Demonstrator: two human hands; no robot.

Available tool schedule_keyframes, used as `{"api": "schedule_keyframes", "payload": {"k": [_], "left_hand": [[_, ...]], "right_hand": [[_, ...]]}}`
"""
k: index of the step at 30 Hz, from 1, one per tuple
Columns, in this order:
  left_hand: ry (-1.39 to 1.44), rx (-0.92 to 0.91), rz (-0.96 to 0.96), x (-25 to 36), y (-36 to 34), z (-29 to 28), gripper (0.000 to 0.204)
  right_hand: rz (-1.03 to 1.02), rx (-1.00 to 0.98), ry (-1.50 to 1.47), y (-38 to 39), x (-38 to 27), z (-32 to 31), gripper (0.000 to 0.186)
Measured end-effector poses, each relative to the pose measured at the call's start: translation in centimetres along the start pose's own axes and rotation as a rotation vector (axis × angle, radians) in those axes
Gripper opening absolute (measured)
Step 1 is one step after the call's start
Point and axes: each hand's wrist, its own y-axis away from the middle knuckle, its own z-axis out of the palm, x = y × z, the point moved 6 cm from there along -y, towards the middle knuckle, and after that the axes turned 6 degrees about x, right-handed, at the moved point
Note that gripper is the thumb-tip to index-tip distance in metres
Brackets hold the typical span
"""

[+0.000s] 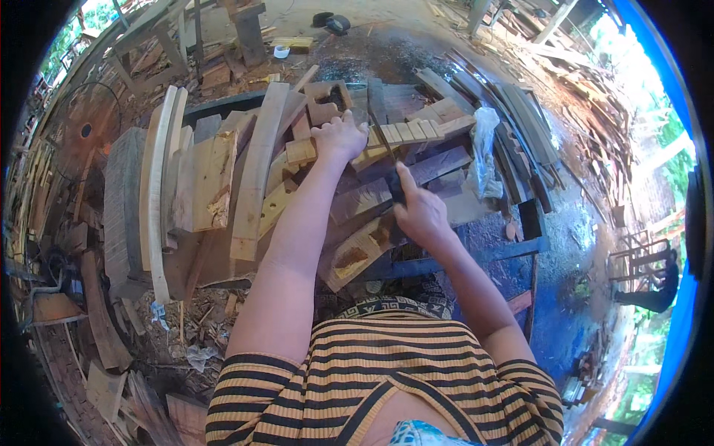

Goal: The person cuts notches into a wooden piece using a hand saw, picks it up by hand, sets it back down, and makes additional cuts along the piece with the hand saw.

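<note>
My left hand (341, 137) is curled over a pale wooden strip (413, 132) crossed by several evenly spaced cuts, lying on a pile of lumber. My right hand (420, 212) is closed round the dark handle of a hand saw (381, 135), whose narrow blade slants across the strip just right of my left hand. Beyond my left hand is a wooden block (323, 100) with a curved cutout. Long pale boards (256, 171) lie to the left, and a hollowed block (349, 266) lies nearer me.
A metal-framed work table (520, 244) bears the lumber, with a crumpled plastic bag (485, 152) at its right. Scrap wood (104, 312) litters the ground at left and planks (599, 111) are piled at back right. A dark chair-like object (647, 275) stands at far right.
</note>
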Motion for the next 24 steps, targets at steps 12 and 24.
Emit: {"api": "schedule_keyframes", "payload": {"k": [12,24], "left_hand": [[-0.005,-0.057,-0.025,-0.5,-0.2,0.6,0.063],[-0.074,-0.071,0.005,0.7,-0.6,0.6,0.061]], "right_hand": [[0.017,-0.072,-0.011,0.5,0.1,0.6,0.073],[0.012,0.002,-0.055,-1.3,0.9,2.0,0.073]]}}
